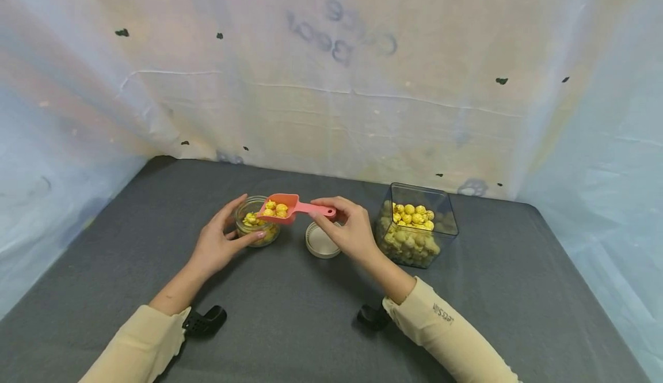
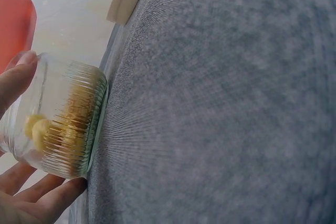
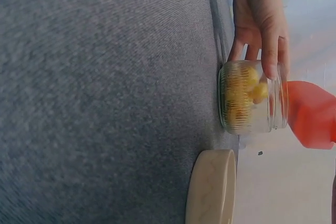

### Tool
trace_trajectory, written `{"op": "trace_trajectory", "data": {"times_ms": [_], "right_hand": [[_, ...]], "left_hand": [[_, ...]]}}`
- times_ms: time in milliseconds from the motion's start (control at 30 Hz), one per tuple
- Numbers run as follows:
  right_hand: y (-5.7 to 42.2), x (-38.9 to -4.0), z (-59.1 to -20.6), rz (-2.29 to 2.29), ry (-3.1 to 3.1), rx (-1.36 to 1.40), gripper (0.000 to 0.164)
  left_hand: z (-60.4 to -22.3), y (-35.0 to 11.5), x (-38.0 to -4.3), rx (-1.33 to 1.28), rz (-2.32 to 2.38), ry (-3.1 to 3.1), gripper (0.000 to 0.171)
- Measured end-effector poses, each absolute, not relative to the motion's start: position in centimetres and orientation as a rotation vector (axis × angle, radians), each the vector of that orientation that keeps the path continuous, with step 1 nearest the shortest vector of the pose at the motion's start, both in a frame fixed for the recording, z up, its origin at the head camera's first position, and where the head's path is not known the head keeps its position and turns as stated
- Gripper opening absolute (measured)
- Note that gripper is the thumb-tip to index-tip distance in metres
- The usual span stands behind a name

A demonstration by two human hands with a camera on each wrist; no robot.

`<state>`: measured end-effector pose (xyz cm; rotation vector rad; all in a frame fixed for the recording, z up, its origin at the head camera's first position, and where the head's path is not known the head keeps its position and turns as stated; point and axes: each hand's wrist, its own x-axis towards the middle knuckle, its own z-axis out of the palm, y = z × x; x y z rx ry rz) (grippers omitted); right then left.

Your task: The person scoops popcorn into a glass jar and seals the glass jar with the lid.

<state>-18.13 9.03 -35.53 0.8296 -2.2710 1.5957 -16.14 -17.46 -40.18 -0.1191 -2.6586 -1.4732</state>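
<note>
Digit-marked backdrop (image 1: pixel 331 95); lettered sleeve (image 1: pixel 445 328); right hand (image 1: pixel 352 227) holds scoop (image 1: pixel 293 207).

A: Sort of place?
B: Screened-off booth (image 1: pixel 155 106); room beyond hidden.
A: What shows it?
B: Pale sheet (image 1: pixel 414 129) hung along grey table's (image 1: pixel 290 319) back edge, faint lettering (image 1: pixel 342 53) on it; bluish sheeting (image 1: pixel 606 158) beyond left and right edges, up to both back corners.

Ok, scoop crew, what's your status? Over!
Left hand holds glass jar. Right hand grips loaded pink scoop at jar's mouth. Round lid beside jar, seemingly not in the way.
</note>
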Motion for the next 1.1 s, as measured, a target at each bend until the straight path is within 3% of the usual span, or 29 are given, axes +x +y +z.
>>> {"op": "trace_trajectory", "data": {"times_ms": [567, 1100], "right_hand": [[8.6, -16.3, -31.3, 1.681, -2.286, 0.818, 0.023], [8.2, -19.2, -34.0, 1.803, -2.244, 0.820, 0.024]], "left_hand": [[-40.0, -17.6, -16.1, -0.125, -1.508, -2.658, 0.087], [-40.5, -17.6, -16.1, -0.150, -1.482, -2.629, 0.087]]}}
